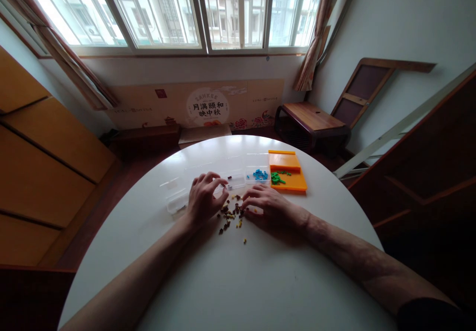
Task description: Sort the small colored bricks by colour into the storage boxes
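Observation:
A loose pile of small brown and yellow building blocks point(230, 212) lies on the white round table point(238, 281). My left hand point(204, 197) hovers at the pile's left, by a clear plastic tray point(236, 172). Its thumb and forefinger curl close together; whatever they pinch is too small to name. A brown block point(229, 177) shows just beyond those fingertips. My right hand point(267, 204) rests at the pile's right side, fingers bent, the tips closed at the blocks. What sits between them is hidden.
Blue blocks point(260, 174) fill part of a clear compartment behind my right hand. Beside it, an orange tray point(288, 182) holds green blocks point(275, 178). One yellow block point(244, 241) lies nearer me. A wooden stool point(312, 115) stands beyond the table.

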Available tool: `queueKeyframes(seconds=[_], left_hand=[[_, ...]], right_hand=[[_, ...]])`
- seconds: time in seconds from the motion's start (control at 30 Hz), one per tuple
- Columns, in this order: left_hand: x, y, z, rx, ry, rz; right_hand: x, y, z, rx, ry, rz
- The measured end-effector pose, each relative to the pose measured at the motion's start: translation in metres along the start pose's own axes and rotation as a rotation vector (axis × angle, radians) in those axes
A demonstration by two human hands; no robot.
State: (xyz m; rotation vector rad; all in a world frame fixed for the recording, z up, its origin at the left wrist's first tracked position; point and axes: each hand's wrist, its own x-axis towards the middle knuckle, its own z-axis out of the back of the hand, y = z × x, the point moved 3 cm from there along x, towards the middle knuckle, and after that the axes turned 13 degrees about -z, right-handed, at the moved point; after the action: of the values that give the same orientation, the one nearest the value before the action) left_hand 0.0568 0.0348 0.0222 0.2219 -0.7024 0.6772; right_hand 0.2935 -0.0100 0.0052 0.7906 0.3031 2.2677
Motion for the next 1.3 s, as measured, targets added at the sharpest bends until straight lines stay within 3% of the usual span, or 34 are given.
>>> queueKeyframes(seconds=[0.2,0.37,0.7,1.3], left_hand=[[-0.001,-0.007,0.003,-0.131,-0.070,-0.189],[0.000,-0.013,0.003,-0.227,-0.010,-0.302],[0.001,-0.019,0.006,-0.339,0.114,-0.339],[0.000,-0.019,0.004,-0.416,0.152,-0.377]], right_hand=[[-0.001,-0.005,-0.003,-0.004,0.006,0.026],[-0.002,-0.008,-0.004,-0.049,0.001,0.053],[-0.001,-0.008,-0.003,-0.050,-0.044,0.034],[-0.004,-0.013,-0.008,-0.042,-0.007,0.054]])
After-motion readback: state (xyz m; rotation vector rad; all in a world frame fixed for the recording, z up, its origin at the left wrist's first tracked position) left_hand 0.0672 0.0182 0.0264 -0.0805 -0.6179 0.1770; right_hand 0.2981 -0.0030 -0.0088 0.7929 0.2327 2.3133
